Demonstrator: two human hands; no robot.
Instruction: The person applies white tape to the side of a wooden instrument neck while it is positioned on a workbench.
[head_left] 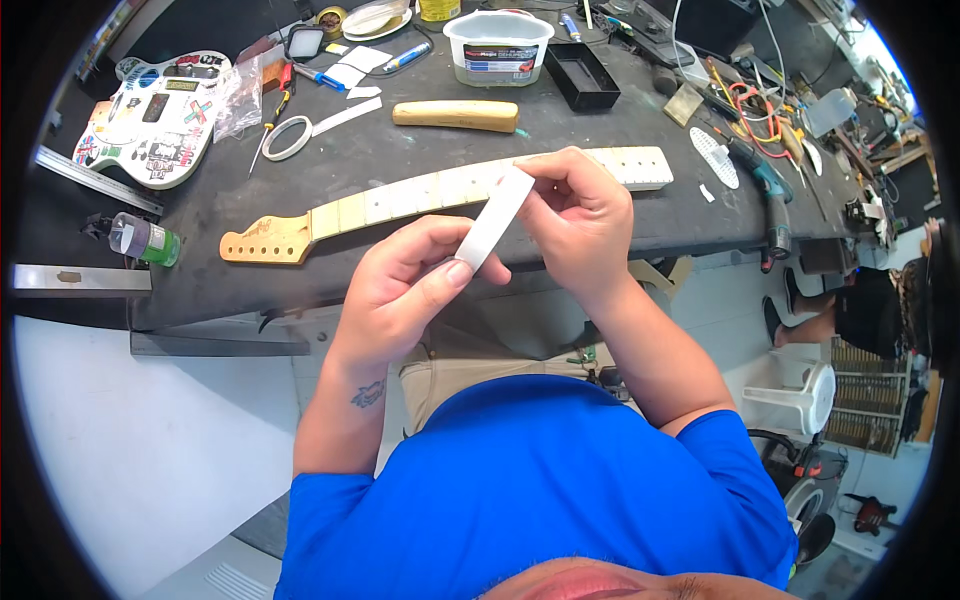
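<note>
Both hands hold a white strip of tape above a guitar neck on the workbench.

The left hand [415, 285] pinches the lower end of the white strip [494, 218] between thumb and curled fingers, and the right hand [580, 215] pinches its upper end with its fingertips pressed together, so the strip hangs slanted just in front of the guitar neck [400, 200]. The neck lies flat along the near edge of the dark bench [400, 150], headstock to the person's left. Beyond the neck rest a tan wooden block [457, 115] and a white plastic tub [497, 45]; left of the neck lies a stickered guitar body [155, 120]. Judging by the grip, keeping the strip taut and untwisted, with fingertips only at its ends, should help it stay clean and straight.
</note>
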